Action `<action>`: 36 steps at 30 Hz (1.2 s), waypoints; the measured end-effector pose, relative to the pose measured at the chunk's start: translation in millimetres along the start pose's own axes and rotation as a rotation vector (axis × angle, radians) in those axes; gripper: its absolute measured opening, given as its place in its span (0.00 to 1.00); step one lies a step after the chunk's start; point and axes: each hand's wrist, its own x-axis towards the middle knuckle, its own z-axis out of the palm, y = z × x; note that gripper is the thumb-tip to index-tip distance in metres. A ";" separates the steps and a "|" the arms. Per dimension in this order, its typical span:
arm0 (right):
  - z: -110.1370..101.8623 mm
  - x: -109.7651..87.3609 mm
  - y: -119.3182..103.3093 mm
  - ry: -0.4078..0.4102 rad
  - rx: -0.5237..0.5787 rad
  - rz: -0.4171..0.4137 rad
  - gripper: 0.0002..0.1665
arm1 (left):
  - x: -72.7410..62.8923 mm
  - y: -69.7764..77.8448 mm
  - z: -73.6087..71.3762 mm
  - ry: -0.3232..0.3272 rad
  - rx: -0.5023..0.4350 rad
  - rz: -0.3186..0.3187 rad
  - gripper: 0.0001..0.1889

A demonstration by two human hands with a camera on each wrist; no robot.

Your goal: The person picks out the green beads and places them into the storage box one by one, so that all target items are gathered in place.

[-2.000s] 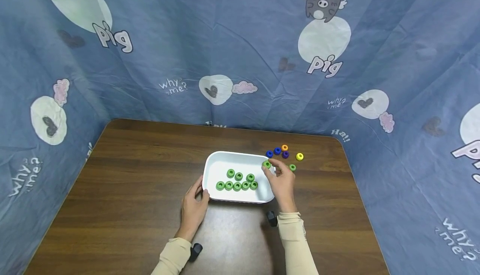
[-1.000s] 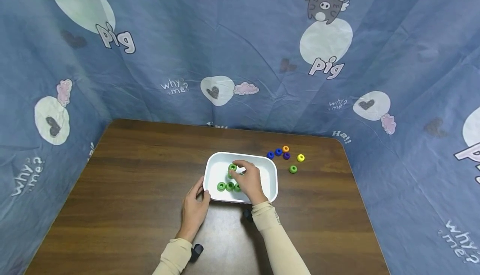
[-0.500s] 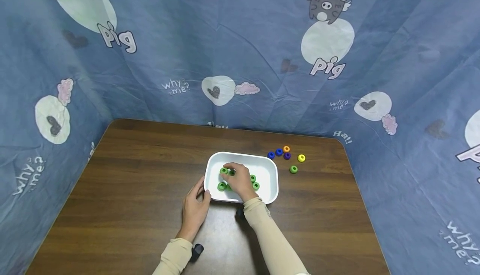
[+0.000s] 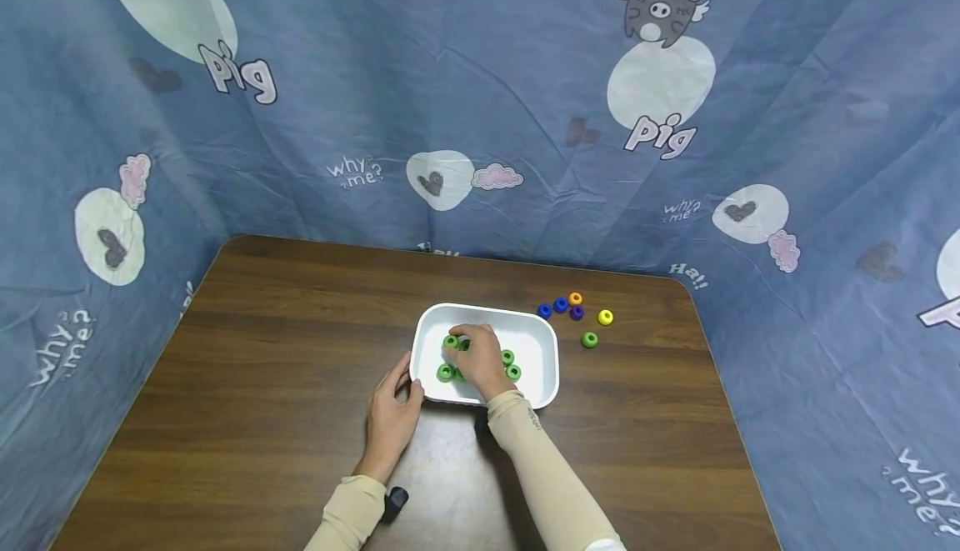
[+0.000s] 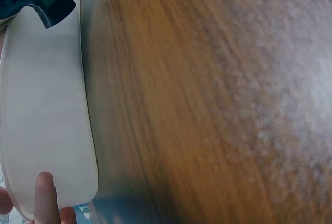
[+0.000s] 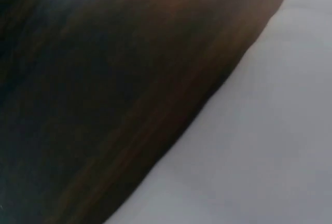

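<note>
In the head view a white tray [image 4: 537, 351] lies on the table, holding several green ring-shaped beads [image 4: 513, 373]. My left hand [image 4: 392, 422] grips its near left corner, thumb on the front wall. The left wrist view has a thumb [image 5: 46, 198] against the tray's pale outer wall [image 5: 49, 94]. Over the tray's left half, my right hand [image 4: 480, 361] pinches a green bead [image 4: 450, 342] between thumb and fingertips, behind the front row. That hand hides some of the beads. The right wrist view is blurred, with the tray wall [image 6: 259, 141] filling its right side.
Right of the tray lie two blue beads [image 4: 561, 305], an orange bead [image 4: 575, 298], a purple bead [image 4: 577, 313], a yellow bead [image 4: 605, 318] and a green bead [image 4: 590, 340]. A printed blue cloth [image 4: 450, 251] hangs behind the wooden table [image 4: 300, 326].
My right hand has carried the green bead from the tray's right rim leftward to the left half, staying almost still over the last half second. My left hand has kept its grip on the tray.
</note>
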 end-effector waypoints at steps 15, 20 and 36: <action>-2.7 0.8 0.7 -0.048 -0.053 -0.008 0.16 | 0.7 -1.5 1.5 0.002 -0.007 0.019 0.26; -4.1 0.0 2.3 -0.057 -0.039 -0.020 0.16 | 1.0 -1.7 1.5 0.007 -0.001 0.018 0.26; -7.5 -3.3 2.8 -0.118 -0.042 -0.015 0.16 | 0.1 -1.6 0.6 0.008 0.011 -0.010 0.26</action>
